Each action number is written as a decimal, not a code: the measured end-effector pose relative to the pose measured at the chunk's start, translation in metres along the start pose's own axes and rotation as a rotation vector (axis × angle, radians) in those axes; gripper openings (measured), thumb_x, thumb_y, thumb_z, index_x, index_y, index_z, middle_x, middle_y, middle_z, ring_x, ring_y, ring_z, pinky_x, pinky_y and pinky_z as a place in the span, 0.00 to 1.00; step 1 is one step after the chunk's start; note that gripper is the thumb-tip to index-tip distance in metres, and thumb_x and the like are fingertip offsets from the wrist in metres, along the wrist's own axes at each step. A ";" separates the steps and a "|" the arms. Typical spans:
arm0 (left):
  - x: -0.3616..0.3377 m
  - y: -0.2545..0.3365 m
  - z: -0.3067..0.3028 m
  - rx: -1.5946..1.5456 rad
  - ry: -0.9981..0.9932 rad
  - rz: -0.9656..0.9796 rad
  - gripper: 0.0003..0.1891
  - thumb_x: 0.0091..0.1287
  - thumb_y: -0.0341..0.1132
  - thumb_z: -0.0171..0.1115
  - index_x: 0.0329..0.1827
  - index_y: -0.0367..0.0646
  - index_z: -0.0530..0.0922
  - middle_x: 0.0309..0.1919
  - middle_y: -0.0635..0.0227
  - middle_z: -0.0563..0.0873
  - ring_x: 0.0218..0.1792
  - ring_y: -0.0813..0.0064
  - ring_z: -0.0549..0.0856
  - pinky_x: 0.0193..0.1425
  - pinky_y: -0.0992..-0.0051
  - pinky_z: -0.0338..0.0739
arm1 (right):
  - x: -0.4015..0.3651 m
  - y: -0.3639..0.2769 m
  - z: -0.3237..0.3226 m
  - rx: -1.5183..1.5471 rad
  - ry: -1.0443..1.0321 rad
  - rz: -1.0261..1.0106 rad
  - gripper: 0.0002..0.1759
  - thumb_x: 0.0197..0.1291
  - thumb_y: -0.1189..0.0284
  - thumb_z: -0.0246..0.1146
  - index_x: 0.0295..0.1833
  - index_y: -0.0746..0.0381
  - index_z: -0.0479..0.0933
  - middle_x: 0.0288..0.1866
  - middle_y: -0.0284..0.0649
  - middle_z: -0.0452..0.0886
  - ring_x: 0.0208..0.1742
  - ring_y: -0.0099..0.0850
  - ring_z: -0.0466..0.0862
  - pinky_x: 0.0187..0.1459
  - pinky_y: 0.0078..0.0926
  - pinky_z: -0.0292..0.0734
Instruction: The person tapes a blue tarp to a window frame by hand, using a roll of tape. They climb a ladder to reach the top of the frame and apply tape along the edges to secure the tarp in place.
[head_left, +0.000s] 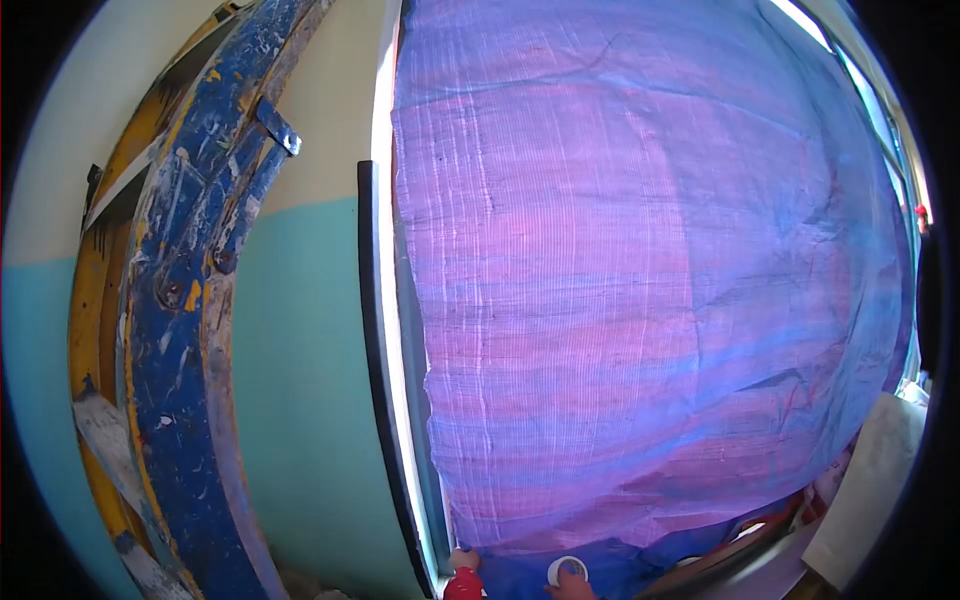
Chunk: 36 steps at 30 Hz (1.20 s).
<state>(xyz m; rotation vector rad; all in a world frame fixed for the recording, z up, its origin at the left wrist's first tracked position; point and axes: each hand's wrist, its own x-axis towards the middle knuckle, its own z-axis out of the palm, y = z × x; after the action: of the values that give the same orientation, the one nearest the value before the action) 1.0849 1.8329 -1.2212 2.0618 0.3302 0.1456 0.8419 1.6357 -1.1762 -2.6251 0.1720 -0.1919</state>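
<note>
A large purple-blue woven plastic sheet [580, 270] hangs over a tall opening, with creases across it and a frayed left edge. At its lower left corner, beside the frame, is my left hand [465, 559], with a red sleeve below it. The hand touches or is very near the sheet's edge; its fingers are too small to make out. To the right, low in view, my right hand [572, 586] is closed round a roll of white tape [553, 570]. The roll is in front of the sheet's dark blue lower part.
A paint-spattered blue and yellow ladder [185, 350] stands at the left against a cream and turquoise wall [310, 370]. A black strip [374, 330] runs along the pale frame left of the sheet. A pale board [870, 490] leans at the lower right.
</note>
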 end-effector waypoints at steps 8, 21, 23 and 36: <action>-0.011 0.016 -0.004 0.078 -0.010 0.039 0.25 0.53 0.50 0.70 0.42 0.34 0.86 0.42 0.47 0.88 0.46 0.47 0.88 0.51 0.56 0.83 | -0.005 -0.010 -0.003 -0.019 0.283 -0.082 0.32 0.63 0.55 0.59 0.64 0.69 0.72 0.52 0.64 0.81 0.56 0.59 0.80 0.59 0.55 0.73; 0.004 0.035 0.010 0.240 -0.028 -0.015 0.19 0.53 0.45 0.69 0.36 0.35 0.84 0.37 0.50 0.88 0.42 0.50 0.89 0.46 0.57 0.83 | 0.015 0.048 0.077 -0.078 0.354 -0.239 0.19 0.64 0.58 0.59 0.41 0.65 0.80 0.35 0.55 0.84 0.37 0.54 0.85 0.39 0.52 0.79; 0.007 0.035 0.016 0.240 -0.018 -0.007 0.18 0.53 0.44 0.69 0.34 0.35 0.84 0.36 0.50 0.88 0.41 0.50 0.89 0.45 0.57 0.83 | 0.013 0.016 0.050 -0.155 0.634 -0.394 0.19 0.64 0.57 0.59 0.39 0.64 0.81 0.34 0.54 0.84 0.36 0.52 0.85 0.38 0.51 0.79; 0.020 -0.009 0.076 -0.147 0.221 -0.148 0.23 0.61 0.38 0.64 0.53 0.28 0.73 0.53 0.40 0.80 0.57 0.40 0.79 0.61 0.53 0.77 | -0.016 -0.006 -0.023 -0.082 0.275 -0.206 0.25 0.57 0.69 0.66 0.57 0.69 0.71 0.64 0.57 0.72 0.69 0.53 0.69 0.72 0.58 0.56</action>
<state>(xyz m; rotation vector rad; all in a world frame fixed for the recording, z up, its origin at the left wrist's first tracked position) 1.1205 1.7794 -1.2670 1.8718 0.5890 0.3002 0.8233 1.6323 -1.1548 -2.6861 0.0010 -0.6295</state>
